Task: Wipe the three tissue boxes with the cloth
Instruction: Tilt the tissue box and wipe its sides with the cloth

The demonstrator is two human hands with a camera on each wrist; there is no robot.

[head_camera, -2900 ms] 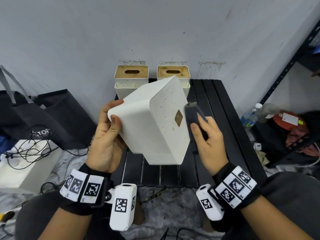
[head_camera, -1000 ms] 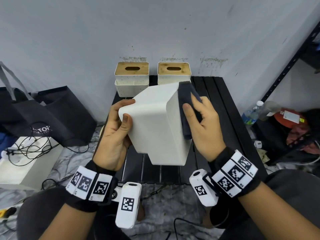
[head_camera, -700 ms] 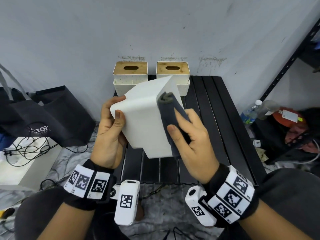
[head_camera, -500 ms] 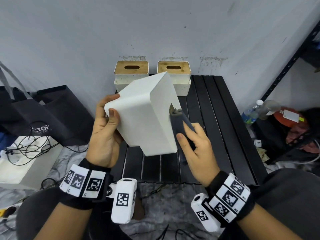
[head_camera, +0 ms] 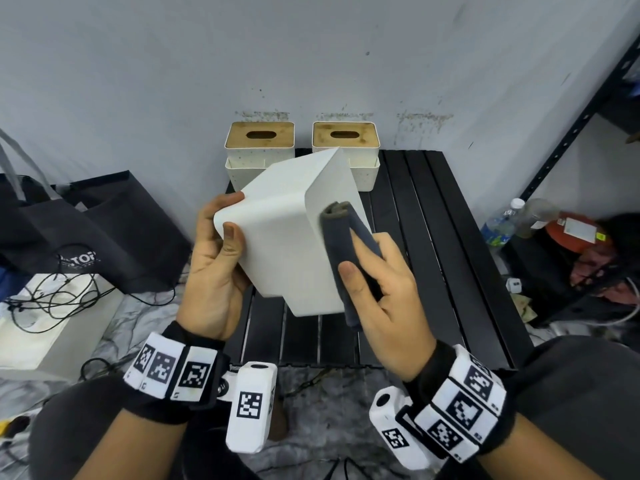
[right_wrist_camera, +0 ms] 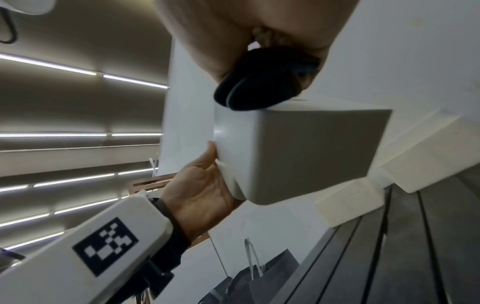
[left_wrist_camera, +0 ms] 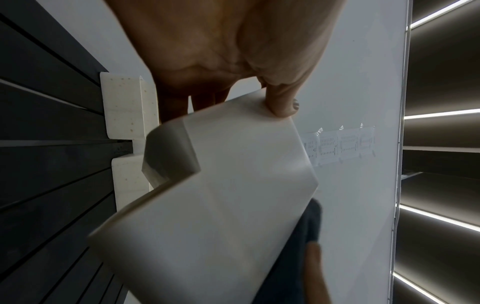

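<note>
Right now the white tissue box (head_camera: 277,233) is held tilted in the air above the black slatted table (head_camera: 433,244), its plain faces turned toward the head camera. At its 9 o'clock edge the left hand (head_camera: 213,268) grips it, thumb on the near face and fingers wrapped behind, while at 3 o'clock the right hand (head_camera: 384,289) pinches a folded dark cloth (head_camera: 341,244) and presses it flat against the side panel. It looks like hard, smooth plastic: light enough for one hand, stiff under rubbing, but likely slippery, so a hold across two opposite faces near a corner seems safest, leaving the wiped panel free. Soft and limp, the cloth needs fingers spread behind it to keep contact. At 12 o'clock, against the wall, two more tissue boxes (head_camera: 259,150) with wooden lids stand side by side, apparently awaiting their turn or already done; I cannot tell which.
</note>
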